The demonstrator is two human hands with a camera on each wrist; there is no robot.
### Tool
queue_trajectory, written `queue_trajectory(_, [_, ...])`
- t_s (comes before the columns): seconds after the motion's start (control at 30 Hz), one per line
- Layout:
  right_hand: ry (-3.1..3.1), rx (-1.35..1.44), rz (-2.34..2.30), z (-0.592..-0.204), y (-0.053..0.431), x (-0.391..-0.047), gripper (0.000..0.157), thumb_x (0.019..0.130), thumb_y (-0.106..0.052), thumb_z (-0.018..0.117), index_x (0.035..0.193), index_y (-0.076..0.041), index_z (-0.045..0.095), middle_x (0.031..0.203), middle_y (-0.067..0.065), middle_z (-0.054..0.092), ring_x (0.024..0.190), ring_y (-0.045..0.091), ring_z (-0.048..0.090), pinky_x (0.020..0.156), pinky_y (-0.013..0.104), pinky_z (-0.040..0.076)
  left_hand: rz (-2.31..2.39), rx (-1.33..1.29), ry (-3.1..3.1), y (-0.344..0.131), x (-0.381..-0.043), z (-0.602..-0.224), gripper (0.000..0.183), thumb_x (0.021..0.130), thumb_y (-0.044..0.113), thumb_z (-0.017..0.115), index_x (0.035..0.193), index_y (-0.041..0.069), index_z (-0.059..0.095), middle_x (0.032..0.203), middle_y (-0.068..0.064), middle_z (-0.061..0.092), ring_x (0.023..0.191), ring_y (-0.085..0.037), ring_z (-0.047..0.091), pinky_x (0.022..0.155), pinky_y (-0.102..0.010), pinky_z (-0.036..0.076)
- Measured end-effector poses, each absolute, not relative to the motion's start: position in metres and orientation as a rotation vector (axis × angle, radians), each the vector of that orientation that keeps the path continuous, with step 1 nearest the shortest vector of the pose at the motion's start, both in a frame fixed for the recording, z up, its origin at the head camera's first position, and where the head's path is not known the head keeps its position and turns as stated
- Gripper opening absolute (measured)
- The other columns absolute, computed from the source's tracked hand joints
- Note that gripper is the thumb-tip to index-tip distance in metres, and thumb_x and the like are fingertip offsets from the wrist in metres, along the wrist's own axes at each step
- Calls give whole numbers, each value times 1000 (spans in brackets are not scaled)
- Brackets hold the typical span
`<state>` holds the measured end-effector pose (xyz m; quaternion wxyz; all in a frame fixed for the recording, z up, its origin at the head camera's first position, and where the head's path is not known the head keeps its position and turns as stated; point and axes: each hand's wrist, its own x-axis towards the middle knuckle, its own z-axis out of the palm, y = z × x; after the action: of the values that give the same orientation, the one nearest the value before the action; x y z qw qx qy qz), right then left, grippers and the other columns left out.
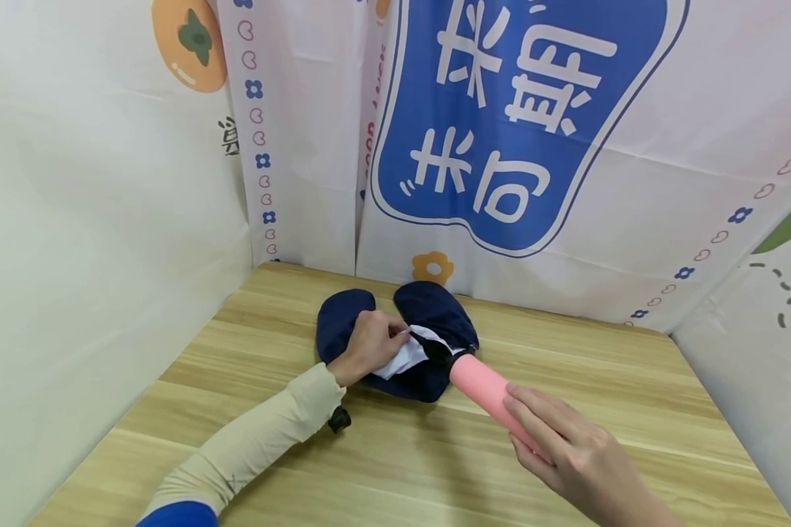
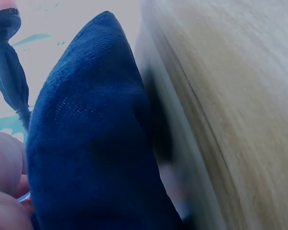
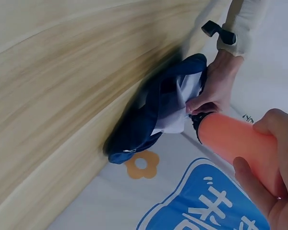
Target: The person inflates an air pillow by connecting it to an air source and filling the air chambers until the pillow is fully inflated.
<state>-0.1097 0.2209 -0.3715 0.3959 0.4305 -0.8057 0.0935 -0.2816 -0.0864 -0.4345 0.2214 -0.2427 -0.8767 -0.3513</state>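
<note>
A navy U-shaped neck pillow (image 1: 431, 307) lies on the table, its cover opened to show a white inner lining (image 1: 398, 361). My left hand (image 1: 371, 345) pinches the white lining at the tip of a black tapered nozzle (image 1: 435, 351). That nozzle belongs to a pink hand pump (image 1: 481, 384), whose barrel my right hand (image 1: 570, 446) grips. Navy fabric (image 2: 86, 120) fills much of the left wrist view, with the nozzle (image 2: 10, 74) beside it. Whether the tip sits inside a valve is hidden by the fingers.
The wood-grain table (image 1: 600, 380) meets white printed cloth walls (image 1: 105, 183) at the back and sides. A small black device (image 1: 339, 419) is at the left wrist, by the cream sleeve cuff (image 1: 316, 395).
</note>
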Motion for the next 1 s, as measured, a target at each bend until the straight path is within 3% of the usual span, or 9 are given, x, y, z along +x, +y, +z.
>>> queue_trajectory(0.23, [-1933, 1146, 300, -366, 219, -115, 42, 109, -34, 52, 120, -4, 78, 120, 12, 77, 95, 25, 77, 93, 20, 59, -982, -786, -2388, -91, -285, -435, 4, 88, 5, 82, 90, 5, 85, 82, -7, 80, 70, -17, 73, 64, -26, 58])
queue_trajectory(0.53, [-1835, 1194, 503, -373, 222, -129, 35, 106, -28, 63, 113, 3, 79, 115, 19, 77, 97, 27, 76, 104, 15, 52, -1157, -742, -2444, -104, -292, -435, 4, 88, 6, 82, 88, 9, 85, 80, -2, 78, 69, -6, 66, 64, -21, 53])
queue_trajectory(0.87, [-1801, 1199, 337, -393, 206, -131, 34, 107, -24, 58, 117, 2, 77, 118, 20, 77, 99, 33, 76, 104, 24, 55, -885, -624, -2407, -92, -282, -440, 12, 83, -2, 78, 78, 7, 84, 75, -7, 79, 65, -19, 73, 62, -34, 60])
queue_trajectory(0.93, [-1792, 1196, 289, -395, 202, -130, 34, 108, -23, 56, 118, 2, 77, 118, 19, 77, 99, 33, 76, 101, 26, 57, -858, -618, -2418, -91, -282, -440, 23, 83, -5, 75, 64, 9, 76, 61, -1, 70, 53, -13, 61, 53, -28, 51])
queue_trajectory(1.0, [-1783, 1198, 266, -396, 200, -129, 33, 108, -22, 55, 117, 2, 77, 117, 19, 78, 98, 34, 77, 95, 28, 60, -834, -629, -2435, -91, -282, -439, 40, 83, -7, 72, 51, 13, 58, 49, 6, 49, 45, -7, 39, 47, -22, 34])
